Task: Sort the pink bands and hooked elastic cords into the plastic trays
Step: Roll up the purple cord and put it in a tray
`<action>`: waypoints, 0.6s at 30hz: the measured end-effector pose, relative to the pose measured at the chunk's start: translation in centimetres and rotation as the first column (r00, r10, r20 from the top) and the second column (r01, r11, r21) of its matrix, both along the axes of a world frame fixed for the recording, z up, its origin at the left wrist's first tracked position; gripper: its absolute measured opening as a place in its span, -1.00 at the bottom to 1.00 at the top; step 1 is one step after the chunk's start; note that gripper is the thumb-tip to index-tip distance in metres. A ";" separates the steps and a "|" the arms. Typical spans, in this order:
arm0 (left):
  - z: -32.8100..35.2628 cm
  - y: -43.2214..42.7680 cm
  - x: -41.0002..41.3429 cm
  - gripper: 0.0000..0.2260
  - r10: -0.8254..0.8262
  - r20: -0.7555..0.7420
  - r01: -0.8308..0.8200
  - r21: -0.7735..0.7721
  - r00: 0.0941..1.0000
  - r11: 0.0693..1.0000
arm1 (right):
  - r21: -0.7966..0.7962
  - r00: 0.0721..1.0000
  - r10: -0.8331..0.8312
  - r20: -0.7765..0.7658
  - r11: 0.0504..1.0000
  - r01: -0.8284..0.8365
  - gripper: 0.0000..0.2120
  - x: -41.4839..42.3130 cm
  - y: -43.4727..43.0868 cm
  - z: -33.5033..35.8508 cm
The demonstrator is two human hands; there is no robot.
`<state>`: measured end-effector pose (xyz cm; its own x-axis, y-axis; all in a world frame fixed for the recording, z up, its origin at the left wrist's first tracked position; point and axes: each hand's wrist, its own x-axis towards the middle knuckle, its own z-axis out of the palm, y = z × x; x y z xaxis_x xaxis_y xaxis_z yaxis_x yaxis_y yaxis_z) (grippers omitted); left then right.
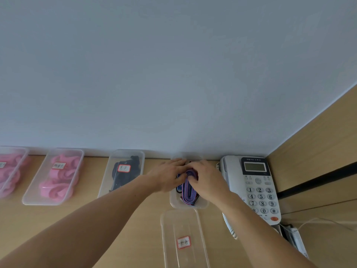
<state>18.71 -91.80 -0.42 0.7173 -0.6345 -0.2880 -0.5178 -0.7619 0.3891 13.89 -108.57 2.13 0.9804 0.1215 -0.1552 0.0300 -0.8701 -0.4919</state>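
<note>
A bundle of striped blue, red and purple elastic cords point(187, 192) lies in a clear plastic tray point(174, 202) against the wall. My left hand point(167, 176) and my right hand point(204, 178) both rest on top of the bundle, fingers curled over it. Further left, a clear tray point(123, 171) holds black cords. Two more trays point(54, 176) point(9, 171) at the far left hold pink bands. A clear lid point(183, 238) with a red-edged label lies in front of the striped-cord tray.
A white desk telephone point(251, 186) stands right of the striped-cord tray, its coiled cord hanging at the front. A wooden side panel point(318, 161) closes off the right. A white power strip point(295, 238) lies by the phone. The wall runs behind the trays.
</note>
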 end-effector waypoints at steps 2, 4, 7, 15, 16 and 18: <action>0.1 0.2 0.2 -0.54 -0.004 -0.054 0.005 0.012 0.999 1.000 | -0.013 0.995 0.074 -0.071 0.997 -0.075 -0.62 0.0 -0.1 -0.4; 0.1 0.4 0.3 -0.41 -0.038 -0.090 0.043 0.055 0.995 0.998 | -0.002 0.995 0.043 -0.085 0.999 -0.043 -0.62 0.3 -0.2 -0.7; -0.1 0.5 0.3 -0.20 -0.088 -0.055 0.094 0.134 0.995 0.986 | 0.060 0.988 -0.153 0.004 0.986 0.152 -0.87 0.5 0.3 -0.7; -0.3 -0.2 0.5 -0.34 -0.064 -0.055 0.072 0.159 0.996 0.985 | 0.084 0.915 -0.400 -0.056 0.911 0.403 -0.81 -0.1 1.2 -1.2; -0.3 -0.3 0.5 -0.37 -0.068 -0.051 0.075 0.165 0.996 0.983 | 0.120 0.923 -0.379 -0.071 0.915 0.385 -0.83 -0.4 1.1 -1.3; -0.4 -0.5 0.5 -0.39 -0.075 -0.030 0.079 0.168 0.997 0.983 | 0.161 0.954 -0.292 -0.072 0.940 0.300 -0.89 -1.0 0.8 -1.2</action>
